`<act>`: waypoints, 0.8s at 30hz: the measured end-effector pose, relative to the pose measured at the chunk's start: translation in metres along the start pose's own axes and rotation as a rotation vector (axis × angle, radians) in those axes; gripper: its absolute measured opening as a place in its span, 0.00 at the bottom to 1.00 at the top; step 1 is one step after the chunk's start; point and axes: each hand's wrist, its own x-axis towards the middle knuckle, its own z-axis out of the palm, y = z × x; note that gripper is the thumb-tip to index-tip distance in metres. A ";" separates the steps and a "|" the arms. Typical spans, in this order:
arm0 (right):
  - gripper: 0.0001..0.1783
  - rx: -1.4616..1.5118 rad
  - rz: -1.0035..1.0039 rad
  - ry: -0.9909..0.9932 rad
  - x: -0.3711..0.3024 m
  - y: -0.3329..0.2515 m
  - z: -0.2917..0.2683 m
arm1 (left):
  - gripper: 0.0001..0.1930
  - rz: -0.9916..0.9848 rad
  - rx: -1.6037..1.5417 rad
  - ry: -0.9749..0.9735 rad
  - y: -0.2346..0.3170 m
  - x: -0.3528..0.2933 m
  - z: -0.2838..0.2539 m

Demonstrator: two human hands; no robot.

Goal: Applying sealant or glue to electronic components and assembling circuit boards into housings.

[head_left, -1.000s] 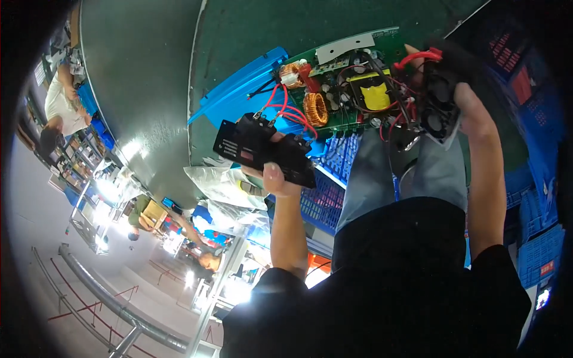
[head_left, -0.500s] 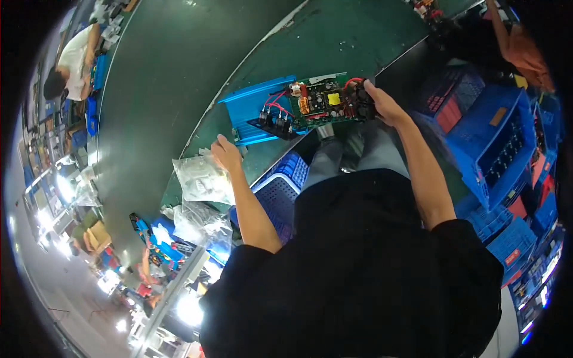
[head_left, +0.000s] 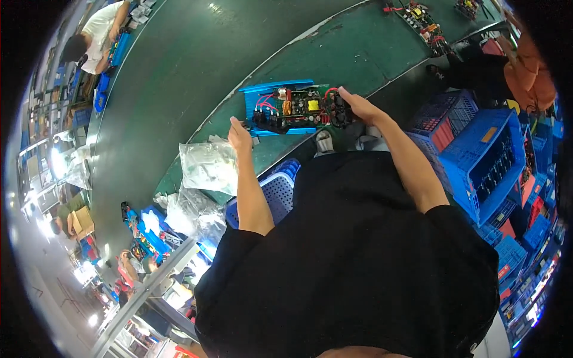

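Note:
A blue metal housing [head_left: 250, 101] lies on the green bench, open side up. A circuit board [head_left: 305, 108] sits mostly within it, bearing a yellow-wrapped transformer, copper coils and red wires. At its left end is a black end panel [head_left: 270, 124], tilted and joined to red wires. My right hand [head_left: 358, 107] grips the board's right end by a cluster of black parts; some of its fingers are hidden. Beside the housing's left end is my left hand [head_left: 240, 137], its fingers stretched out at the edge and holding nothing. Whether it touches the metal I cannot tell.
Clear plastic bags [head_left: 209, 167] lie left of my left forearm. A blue perforated basket [head_left: 279, 194] stands below the bench edge. Stacked blue crates [head_left: 453, 158] are at right. More circuit boards [head_left: 424, 27] lie on the far bench, near a person in orange [head_left: 528, 74].
The circuit board has moved left, further into the housing, with my right hand on it. My left hand has come up to the housing's left end. The view has shifted.

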 end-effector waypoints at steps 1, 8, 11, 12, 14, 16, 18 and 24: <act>0.36 -0.006 0.001 -0.003 -0.001 -0.005 0.005 | 0.31 -0.005 -0.002 0.004 -0.002 0.000 -0.002; 0.34 -0.150 -0.082 0.040 0.002 -0.015 0.020 | 0.41 -0.245 -0.352 -0.279 0.001 0.011 -0.016; 0.34 -0.114 -0.070 0.037 0.003 -0.022 0.034 | 0.45 -0.292 -0.455 -0.387 0.001 0.016 -0.021; 0.33 -0.088 -0.055 0.028 0.001 -0.025 0.037 | 0.47 -0.319 -0.483 -0.412 0.002 0.018 -0.020; 0.32 -0.062 -0.068 0.109 0.002 -0.028 0.044 | 0.46 -0.327 -0.491 -0.401 0.005 0.019 -0.017; 0.32 -0.054 -0.041 0.113 0.004 -0.034 0.046 | 0.45 -0.343 -0.500 -0.365 0.005 0.019 -0.011; 0.32 -0.075 -0.031 0.124 0.010 -0.033 0.059 | 0.45 -0.369 -0.515 -0.411 -0.019 0.023 -0.013; 0.36 0.009 -0.019 -0.016 0.018 -0.022 0.047 | 0.38 -0.513 -0.569 -0.443 -0.015 0.016 -0.003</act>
